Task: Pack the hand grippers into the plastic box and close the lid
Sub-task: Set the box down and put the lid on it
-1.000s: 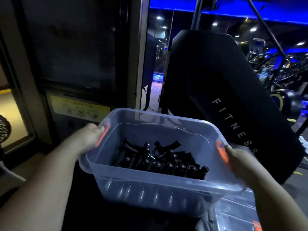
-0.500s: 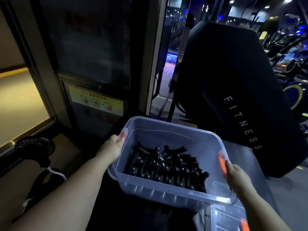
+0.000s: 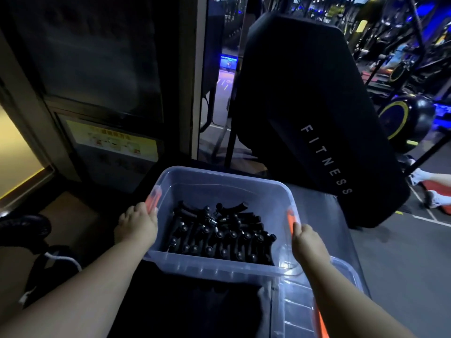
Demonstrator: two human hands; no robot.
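A clear plastic box (image 3: pixel 219 267) with orange side latches sits in front of me, open at the top. Several black hand grippers (image 3: pixel 219 236) lie piled on its floor. My left hand (image 3: pixel 136 226) grips the box's left rim at the orange latch. My right hand (image 3: pixel 308 242) grips the right rim just below the other orange latch. The clear lid (image 3: pixel 300 311) with an orange clip lies flat at the lower right, partly under my right forearm.
A tall black padded panel (image 3: pixel 314 123) marked FITNESS leans just behind the box on the right. A dark cabinet with a yellow label (image 3: pixel 112 142) stands to the left. Gym machines (image 3: pixel 402 113) fill the far right. A black fan (image 3: pixel 24 228) sits low left.
The box has come down and away from the camera, from held up high to low in front of me. Both hands keep their grip on its sides.
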